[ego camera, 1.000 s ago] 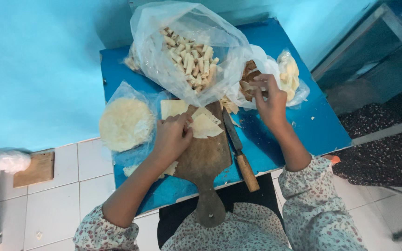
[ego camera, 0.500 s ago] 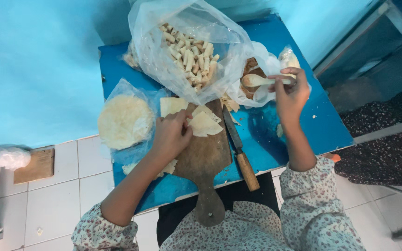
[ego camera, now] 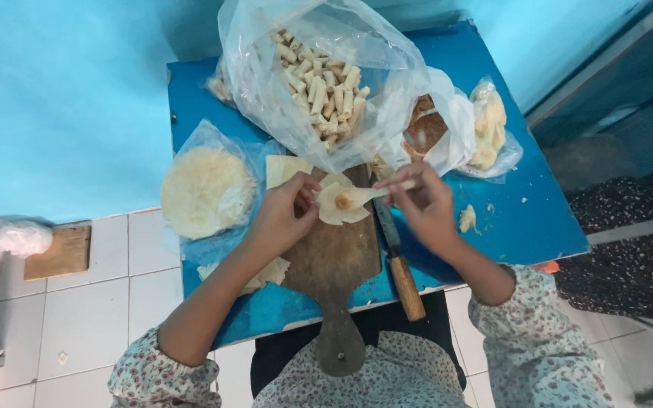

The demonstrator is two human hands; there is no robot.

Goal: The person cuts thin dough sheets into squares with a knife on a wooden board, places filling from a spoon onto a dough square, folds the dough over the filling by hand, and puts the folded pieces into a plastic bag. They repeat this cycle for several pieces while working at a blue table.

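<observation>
On the wooden cutting board [ego camera: 334, 257], which lies on the blue worktop [ego camera: 523, 219], a pale, thin wrapper sheet [ego camera: 334, 211] rests flat near the board's top edge. The left hand [ego camera: 281, 215] steadies it, fingers curled narrow with the tips pressing on the sheet's left edge. The right hand [ego camera: 425, 204] has its fingers pinched closed around a small spoon [ego camera: 376, 193], whose tip lies on the wrapper beside a little dab of brownish filling [ego camera: 344, 201]. The sheet looks very light, limp and easily torn, so it likely handles best when held by an edge or corner with flat fingertips, lifted gently and not pulled; the filling seems soft and sticky, apt to smear if pressed. A knife [ego camera: 396, 261] with a wooden handle lies just beside the board's right edge, its blade partly under the right hand. Left of the board, a round stack of wrappers [ego camera: 207, 191] sits in an open plastic bag, and a few trimmed scraps [ego camera: 266, 272] lie near the left forearm. Behind the board stands a large clear bag of finished rolls [ego camera: 319, 83], with a smaller bag of brown filling [ego camera: 425, 132] and a bag of pale pieces [ego camera: 487, 128] to its right. A small crumb [ego camera: 467, 219] lies on the worktop near the right wrist.
</observation>
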